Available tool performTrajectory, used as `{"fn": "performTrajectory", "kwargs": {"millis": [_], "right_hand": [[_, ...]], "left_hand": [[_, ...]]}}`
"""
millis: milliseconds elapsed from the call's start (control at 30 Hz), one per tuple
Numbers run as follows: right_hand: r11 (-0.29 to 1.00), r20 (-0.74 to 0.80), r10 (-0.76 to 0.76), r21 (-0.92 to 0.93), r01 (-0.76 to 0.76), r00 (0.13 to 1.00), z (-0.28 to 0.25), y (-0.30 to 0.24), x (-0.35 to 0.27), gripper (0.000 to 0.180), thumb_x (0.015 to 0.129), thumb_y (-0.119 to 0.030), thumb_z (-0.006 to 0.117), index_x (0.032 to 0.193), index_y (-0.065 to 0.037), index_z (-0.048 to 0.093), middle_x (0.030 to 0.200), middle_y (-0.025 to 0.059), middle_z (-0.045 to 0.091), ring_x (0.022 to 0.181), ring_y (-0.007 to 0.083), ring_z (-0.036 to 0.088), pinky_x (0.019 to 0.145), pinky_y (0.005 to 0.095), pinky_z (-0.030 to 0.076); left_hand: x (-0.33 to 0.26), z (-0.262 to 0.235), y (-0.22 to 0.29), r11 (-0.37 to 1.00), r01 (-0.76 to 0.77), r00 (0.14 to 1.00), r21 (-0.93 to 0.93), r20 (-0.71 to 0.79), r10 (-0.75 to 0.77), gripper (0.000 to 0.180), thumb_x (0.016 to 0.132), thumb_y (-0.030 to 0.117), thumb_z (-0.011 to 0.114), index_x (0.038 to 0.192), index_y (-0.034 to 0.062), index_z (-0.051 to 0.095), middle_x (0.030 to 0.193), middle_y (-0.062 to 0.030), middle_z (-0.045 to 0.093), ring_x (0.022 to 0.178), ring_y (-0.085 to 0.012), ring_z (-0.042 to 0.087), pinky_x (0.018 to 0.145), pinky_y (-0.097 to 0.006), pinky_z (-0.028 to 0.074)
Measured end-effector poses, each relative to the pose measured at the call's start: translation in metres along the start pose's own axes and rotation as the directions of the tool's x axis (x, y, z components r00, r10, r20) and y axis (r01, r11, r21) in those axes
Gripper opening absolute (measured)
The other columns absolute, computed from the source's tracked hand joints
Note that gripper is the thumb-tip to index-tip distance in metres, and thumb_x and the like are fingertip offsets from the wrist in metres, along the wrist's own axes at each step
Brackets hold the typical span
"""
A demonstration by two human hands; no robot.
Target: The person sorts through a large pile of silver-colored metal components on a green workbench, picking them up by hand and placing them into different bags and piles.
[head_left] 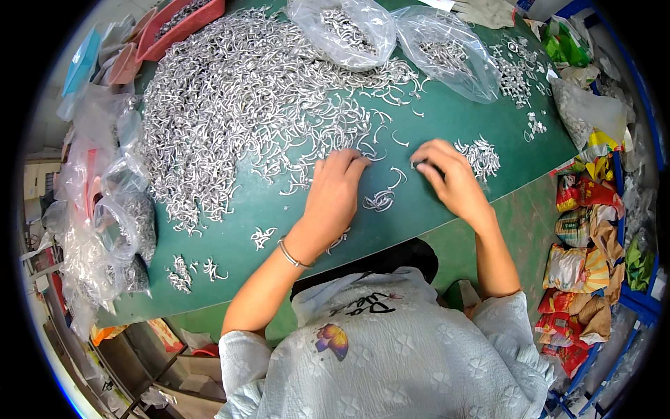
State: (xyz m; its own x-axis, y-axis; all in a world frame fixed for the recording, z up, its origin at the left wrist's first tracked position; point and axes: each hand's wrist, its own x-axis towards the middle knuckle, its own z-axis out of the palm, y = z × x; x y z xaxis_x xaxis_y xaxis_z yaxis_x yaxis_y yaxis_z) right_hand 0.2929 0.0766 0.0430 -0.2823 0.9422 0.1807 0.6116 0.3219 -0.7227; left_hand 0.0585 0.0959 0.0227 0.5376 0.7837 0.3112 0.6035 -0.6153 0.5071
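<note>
A large heap of small curved silver metal pieces covers the far left and middle of the green table. At its near right edge is my left hand, with a bracelet on the wrist. Its fingers are bent together over loose pieces, and what they grip is hidden. To the right, my right hand is curled, with a small curved metal piece at its fingertips. Between the hands lies a little cluster of curved pieces. A sorted-looking small pile sits just beyond my right hand.
Two clear plastic bags of metal parts stand at the far edge, beside a red tray. Small piles lie near left. Filled plastic bags line the left side. Colourful packages fill a blue rack on the right.
</note>
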Motion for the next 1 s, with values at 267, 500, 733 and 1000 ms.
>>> {"fn": "performTrajectory", "kwargs": {"millis": [267,500,733,1000], "right_hand": [[0.987,0.113,0.085,0.129,-0.099,0.99,0.014,-0.02,0.001,0.02,0.083,0.005,0.061,0.103,0.002,0.06,0.095,0.0187,0.059,0.09,0.0372,0.059,0.081,0.0421,0.048],[0.996,0.043,-0.034,-0.08,0.037,0.998,0.015,-0.015,0.008,0.019,0.08,0.003,0.065,0.099,0.0,0.06,0.095,0.0127,0.056,0.089,0.0307,0.054,0.08,0.0396,0.045],[0.99,0.031,0.001,-0.144,0.003,1.0,0.013,-0.017,-0.003,0.022,0.079,-0.003,0.069,0.1,-0.005,0.061,0.096,0.0098,0.053,0.095,0.0302,0.052,0.084,0.0398,0.043],[0.994,0.139,0.039,-0.11,-0.024,0.99,0.021,-0.013,-0.013,0.014,0.082,-0.004,0.066,0.094,-0.002,0.059,0.095,0.0105,0.054,0.094,0.0309,0.052,0.082,0.0408,0.043]], "left_hand": [[0.001,0.001,0.001,0.988,-0.053,0.998,0.144,0.03,0.049,0.025,0.081,0.002,0.064,0.107,0.0033,0.062,0.106,-0.009,0.057,0.097,-0.0261,0.055,0.08,-0.037,0.04],[-0.003,-0.003,0.0,0.992,-0.074,0.996,0.107,0.059,0.068,0.022,0.08,0.003,0.066,0.102,0.0039,0.063,0.105,-0.0084,0.057,0.095,-0.0256,0.055,0.079,-0.037,0.041],[-0.001,-0.003,-0.002,0.995,-0.073,0.997,0.066,-0.018,0.075,0.02,0.081,0.001,0.064,0.101,0.004,0.064,0.104,-0.0082,0.058,0.093,-0.0263,0.055,0.078,-0.037,0.042],[-0.008,-0.007,-0.001,0.999,-0.051,0.996,-0.016,0.067,0.052,0.018,0.081,0.0,0.063,0.099,0.0033,0.064,0.098,-0.0102,0.059,0.089,-0.0288,0.057,0.077,-0.037,0.043]]}}
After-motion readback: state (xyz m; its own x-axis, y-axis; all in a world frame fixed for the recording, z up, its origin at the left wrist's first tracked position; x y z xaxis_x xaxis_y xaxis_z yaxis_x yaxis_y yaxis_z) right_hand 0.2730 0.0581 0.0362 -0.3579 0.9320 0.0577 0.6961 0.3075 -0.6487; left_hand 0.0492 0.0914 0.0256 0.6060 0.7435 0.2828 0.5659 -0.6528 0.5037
